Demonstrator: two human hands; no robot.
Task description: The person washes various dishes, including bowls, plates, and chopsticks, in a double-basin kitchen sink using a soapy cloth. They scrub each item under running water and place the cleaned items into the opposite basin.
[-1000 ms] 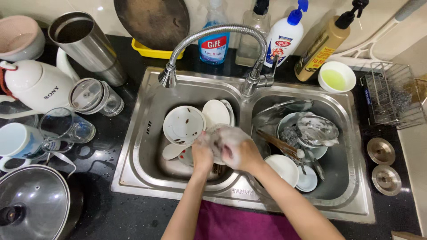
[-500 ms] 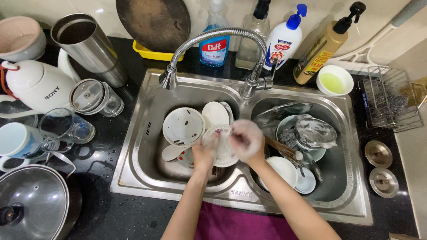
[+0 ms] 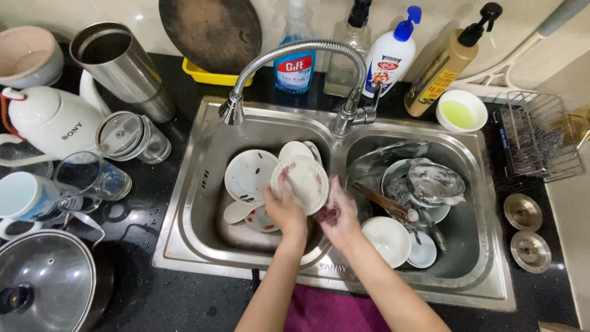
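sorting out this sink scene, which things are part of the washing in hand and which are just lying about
In hand:
left hand holding a small white plate
right hand rubbing it with something dark, too blurred to tell
dirty plates in the left basin
soapy dishes in the right basin

Lying about:
steel cup
glass mug
pot lid
soap bottles
wire rack

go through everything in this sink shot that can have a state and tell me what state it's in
left hand: grip on the small white plate, held tilted over the left basin
right hand: pressed to the plate's edge
faucet: no water visibly running
right basin: piled with soapy dishes
steel tumbler: upright, open
glass mug: lying on its side
pot lid: resting flat on the counter
small white bowl: holds green liquid
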